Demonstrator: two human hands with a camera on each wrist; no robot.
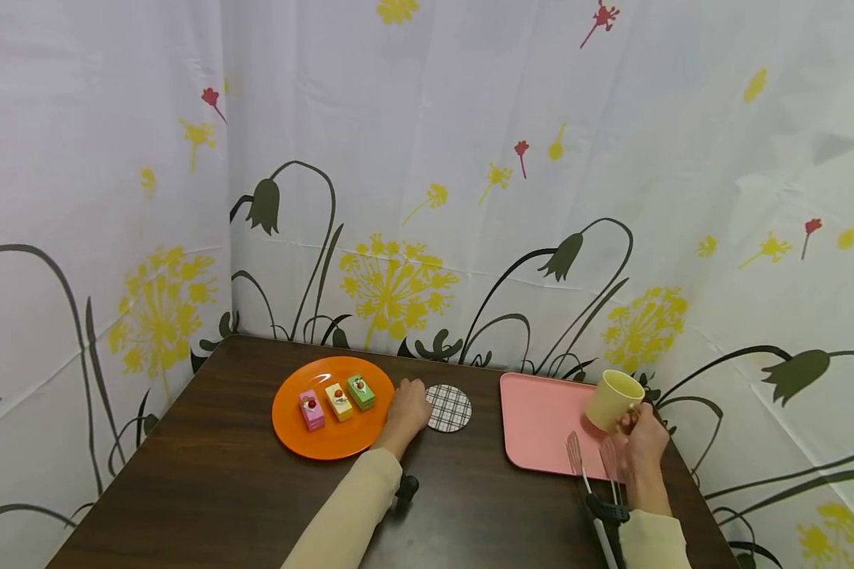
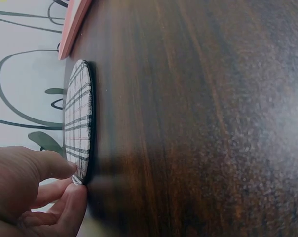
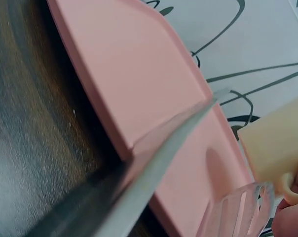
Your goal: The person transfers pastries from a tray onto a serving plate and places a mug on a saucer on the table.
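Observation:
A round plaid coaster [image 1: 448, 408] lies on the dark table, right of the orange plate. My left hand [image 1: 408, 407] pinches its near-left edge; in the left wrist view the thumb [image 2: 57, 165] is on top and fingertips are at the rim. My right hand [image 1: 644, 438] grips a pale yellow mug [image 1: 614, 401] by its handle, over the right end of the pink tray [image 1: 541, 423]. In the right wrist view only part of the mug [image 3: 277, 140] shows, and a shadow falls on the tray.
The orange plate [image 1: 292, 427] at left bears pink, yellow and green toy cake slices [image 1: 339, 401]. Two long utensil arms with slotted ends [image 1: 575, 454] reach over the tray's front edge, beside my right wrist. A flower-patterned curtain [image 1: 427, 118] hangs behind the table.

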